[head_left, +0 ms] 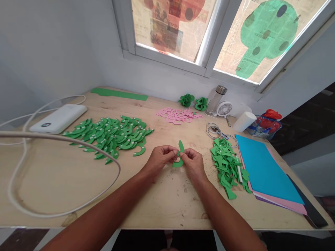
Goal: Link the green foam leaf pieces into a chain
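Observation:
Between both hands, above the middle of the table, is a curved green paper cutout (pixel 178 164). My left hand (pixel 164 156) pinches it from the left, thumb and fingers pressed together. From the other side my right hand (pixel 192 161) also grips it, its thumb close to the left fingertips. One pointed end of the paper sticks up above the fingers. A heap of green curved cutouts (pixel 112 136), many marked with small white patches, lies to the left. Over on the right is a pile of green paper scraps (pixel 226 164) with a white marker (pixel 239 174) on it.
Pink cutouts (pixel 180 115) and two green paper balls (pixel 186 100) lie toward the wall, near a bottle (pixel 218 99) and small fan (pixel 224 109). Coloured sheets (pixel 269 170) are stacked at right. A white power bank (pixel 59 118) and looping cable (pixel 65 213) occupy the left.

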Demonstrator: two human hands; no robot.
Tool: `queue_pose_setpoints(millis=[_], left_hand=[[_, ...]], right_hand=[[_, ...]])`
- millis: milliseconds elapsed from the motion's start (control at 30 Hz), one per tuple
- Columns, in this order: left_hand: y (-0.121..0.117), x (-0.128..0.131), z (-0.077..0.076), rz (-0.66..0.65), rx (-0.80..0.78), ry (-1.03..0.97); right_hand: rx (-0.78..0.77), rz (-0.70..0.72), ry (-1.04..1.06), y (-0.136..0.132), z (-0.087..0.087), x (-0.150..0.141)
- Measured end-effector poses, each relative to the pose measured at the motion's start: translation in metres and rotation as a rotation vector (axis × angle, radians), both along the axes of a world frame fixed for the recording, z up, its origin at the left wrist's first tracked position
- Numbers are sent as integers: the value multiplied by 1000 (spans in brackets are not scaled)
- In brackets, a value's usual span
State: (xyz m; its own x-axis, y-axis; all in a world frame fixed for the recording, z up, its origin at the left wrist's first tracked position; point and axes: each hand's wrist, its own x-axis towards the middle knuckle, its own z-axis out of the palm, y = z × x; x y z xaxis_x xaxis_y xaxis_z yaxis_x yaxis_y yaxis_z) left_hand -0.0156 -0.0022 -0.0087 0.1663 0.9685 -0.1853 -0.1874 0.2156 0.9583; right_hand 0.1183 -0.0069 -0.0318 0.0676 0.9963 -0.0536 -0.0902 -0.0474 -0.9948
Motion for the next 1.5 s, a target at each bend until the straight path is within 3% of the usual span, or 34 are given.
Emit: queue_pose_setpoints(millis=[700, 1267, 1500], left_hand=[[-1, 1, -1, 54, 14, 19], [-3, 3, 0, 3, 32, 44], [4, 0, -4, 83, 156, 88]], right_hand=[[6, 8, 12, 1, -1, 1], [-34, 19, 32, 1, 4, 2], [-33, -6, -2, 2, 2, 4]])
